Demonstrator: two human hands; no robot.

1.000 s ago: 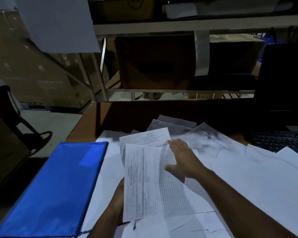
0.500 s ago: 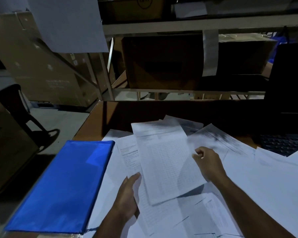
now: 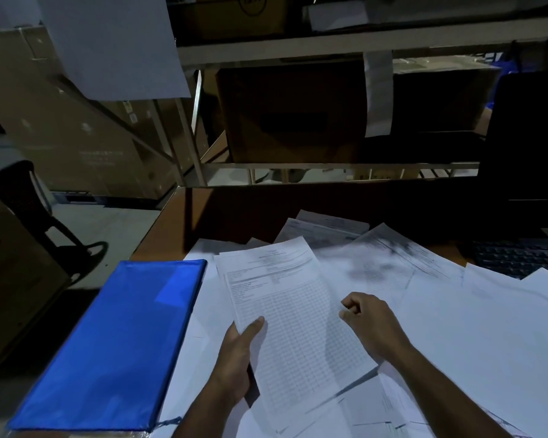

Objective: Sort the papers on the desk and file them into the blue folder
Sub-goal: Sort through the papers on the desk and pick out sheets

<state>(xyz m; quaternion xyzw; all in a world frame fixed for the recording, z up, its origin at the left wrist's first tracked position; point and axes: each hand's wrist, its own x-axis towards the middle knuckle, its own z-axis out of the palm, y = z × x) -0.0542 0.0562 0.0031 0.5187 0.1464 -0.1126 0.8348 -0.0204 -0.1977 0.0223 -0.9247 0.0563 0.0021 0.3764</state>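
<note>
White sheet [image 3: 291, 324] lengthwise, top away.

Bare desk [image 3: 234, 213] lies beyond the papers [image 3: 456, 327]; keyboard [image 3: 519, 257] blocks right.

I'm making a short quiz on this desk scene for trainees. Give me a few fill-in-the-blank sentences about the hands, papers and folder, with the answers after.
1. The left hand grips a stack of printed sheets by its ____ edge.
2. The blue folder lies to the ____ of that stack, closed.
3. The right hand has its fingers ____ and holds nothing.
4. At the far right of the desk, loose papers partly cover a dark ____.

Missing words: left; left; curled; keyboard
</note>
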